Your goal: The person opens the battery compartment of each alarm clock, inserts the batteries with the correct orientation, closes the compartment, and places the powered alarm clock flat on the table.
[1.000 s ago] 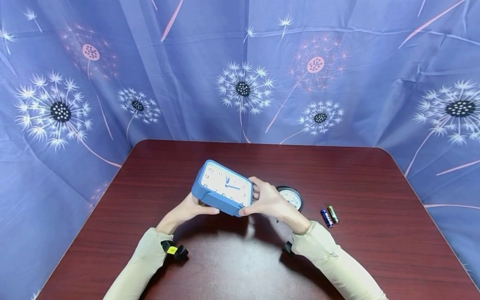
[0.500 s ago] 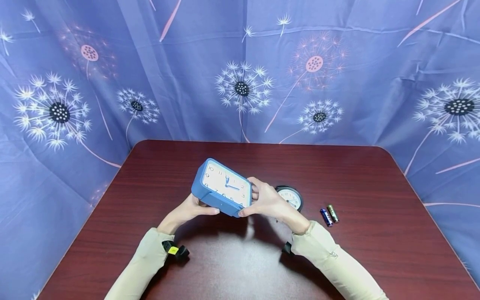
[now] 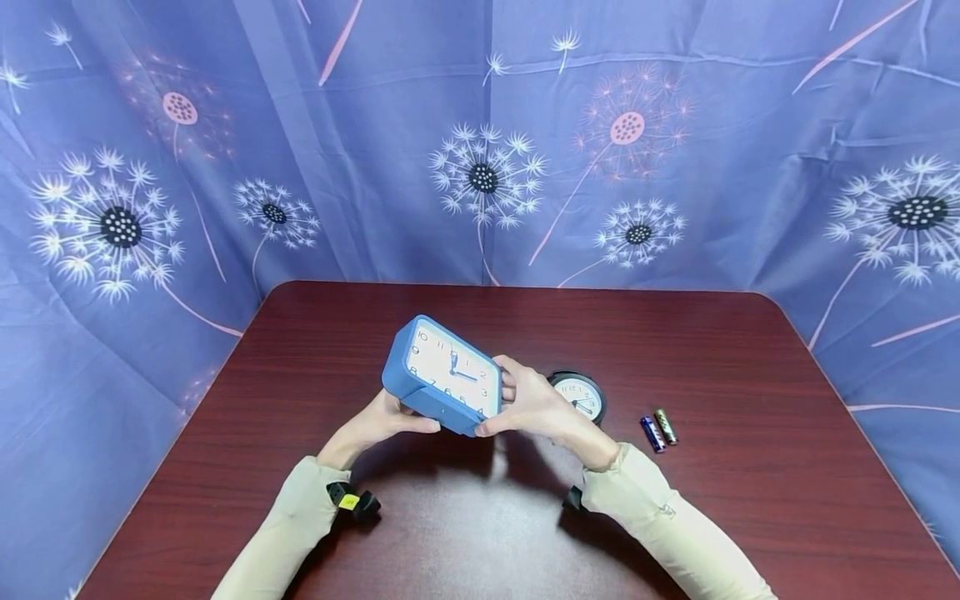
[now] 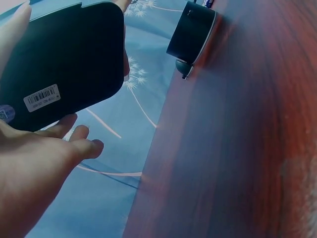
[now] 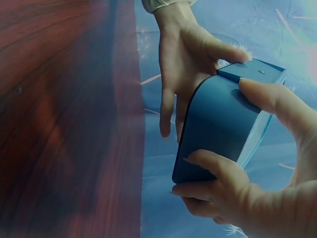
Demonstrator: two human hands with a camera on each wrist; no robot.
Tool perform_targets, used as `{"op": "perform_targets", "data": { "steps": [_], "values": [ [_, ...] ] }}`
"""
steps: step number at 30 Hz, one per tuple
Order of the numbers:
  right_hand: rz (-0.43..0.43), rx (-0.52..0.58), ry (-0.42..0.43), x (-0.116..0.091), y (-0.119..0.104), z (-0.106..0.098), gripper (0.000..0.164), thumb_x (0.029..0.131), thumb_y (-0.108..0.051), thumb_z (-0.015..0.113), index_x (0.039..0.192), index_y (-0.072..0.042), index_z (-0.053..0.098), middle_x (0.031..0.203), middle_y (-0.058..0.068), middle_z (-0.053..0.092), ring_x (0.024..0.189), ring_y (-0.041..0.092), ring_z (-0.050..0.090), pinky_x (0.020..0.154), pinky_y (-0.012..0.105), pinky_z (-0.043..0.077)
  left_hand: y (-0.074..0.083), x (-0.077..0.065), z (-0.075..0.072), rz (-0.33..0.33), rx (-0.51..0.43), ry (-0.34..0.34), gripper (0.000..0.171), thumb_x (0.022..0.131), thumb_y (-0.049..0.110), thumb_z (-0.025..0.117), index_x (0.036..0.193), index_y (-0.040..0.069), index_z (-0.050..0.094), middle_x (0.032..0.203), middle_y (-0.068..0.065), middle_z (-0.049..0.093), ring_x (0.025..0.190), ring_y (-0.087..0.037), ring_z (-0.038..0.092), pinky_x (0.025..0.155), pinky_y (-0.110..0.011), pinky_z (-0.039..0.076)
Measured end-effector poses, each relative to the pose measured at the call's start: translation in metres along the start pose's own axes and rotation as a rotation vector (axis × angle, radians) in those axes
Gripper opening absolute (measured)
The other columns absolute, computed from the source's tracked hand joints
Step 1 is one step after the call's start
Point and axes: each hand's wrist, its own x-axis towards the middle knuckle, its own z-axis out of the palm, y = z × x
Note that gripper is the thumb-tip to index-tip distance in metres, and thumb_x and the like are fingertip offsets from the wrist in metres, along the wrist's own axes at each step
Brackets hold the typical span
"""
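Observation:
A blue rectangular alarm clock (image 3: 450, 367) with a white dial is held tilted above the table, dial facing up and toward the head camera. My left hand (image 3: 378, 423) holds its lower left part, thumb along the bottom side. My right hand (image 3: 534, 404) grips the right end; in the right wrist view its thumb and curled fingers (image 5: 218, 168) press on the casing. The left wrist view shows the clock's dark back (image 4: 74, 54) with a barcode label (image 4: 42, 98). Several left-hand fingers stick out past its edge there.
A black round alarm clock (image 3: 585, 398) lies beyond the right wrist, partly hidden by the right hand. Farther right, a blue battery (image 3: 652, 435) and a green battery (image 3: 665, 426) lie side by side on the dark red wooden table (image 3: 750, 500). A patterned blue curtain (image 3: 375, 167) hangs behind.
The blue alarm clock and the right hand have shifted very slightly left, uncovering a little more of the round clock. Both hands keep their hold.

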Motion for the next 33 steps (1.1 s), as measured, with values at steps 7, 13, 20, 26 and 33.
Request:
{"op": "perform_targets", "data": {
  "steps": [7,13,20,26,33],
  "values": [
    [0.008,-0.012,-0.013,0.0005,0.0008,0.0025,0.077,0.064,0.002,0.082,0.129,-0.005,0.042,0.116,0.015,0.066,0.1,0.018,0.068,0.083,0.029,0.053,-0.0015,0.0029,0.0023,0.111,-0.042,-0.004,0.086,0.077,0.017,0.081,0.146,0.015,0.03,0.134,0.016,0.051,0.115,-0.003,0.054,0.097,-0.021,0.046],
    [-0.003,0.004,-0.034,0.0004,0.0028,0.0032,0.079,0.065,0.001,0.083,0.131,-0.005,0.04,0.119,0.017,0.065,0.104,0.021,0.067,0.087,0.032,0.053,-0.0015,0.0055,0.0042,0.202,-0.085,-0.011,0.08,0.079,0.017,0.08,0.144,0.023,0.033,0.134,0.016,0.051,0.116,-0.003,0.055,0.094,-0.024,0.049],
    [-0.008,0.031,-0.058,0.0002,0.0047,0.0036,0.078,0.066,0.002,0.082,0.132,-0.004,0.039,0.121,0.018,0.063,0.105,0.022,0.067,0.088,0.032,0.053,0.0026,0.0045,0.0059,0.183,-0.085,0.021,0.084,0.077,0.023,0.082,0.143,0.023,0.031,0.134,0.015,0.05,0.116,-0.003,0.055,0.091,-0.025,0.05],
    [-0.006,0.032,-0.074,0.0023,0.0058,0.0026,0.081,0.068,0.0,0.082,0.134,-0.004,0.037,0.123,0.018,0.062,0.109,0.023,0.066,0.088,0.032,0.053,0.0042,0.0044,0.0056,0.169,-0.098,0.053,0.089,0.075,0.027,0.084,0.145,0.02,0.029,0.135,0.014,0.048,0.117,-0.004,0.053,0.093,-0.025,0.049],
    [0.003,0.042,-0.104,0.0041,0.0081,0.0013,0.086,0.069,-0.002,0.082,0.141,-0.005,0.033,0.13,0.019,0.06,0.116,0.026,0.063,0.093,0.033,0.051,0.0044,0.0055,0.0045,0.172,-0.056,0.085,0.089,0.075,0.028,0.084,0.145,0.016,0.029,0.133,0.015,0.05,0.116,-0.004,0.054,0.095,-0.025,0.048]
  ]
}}
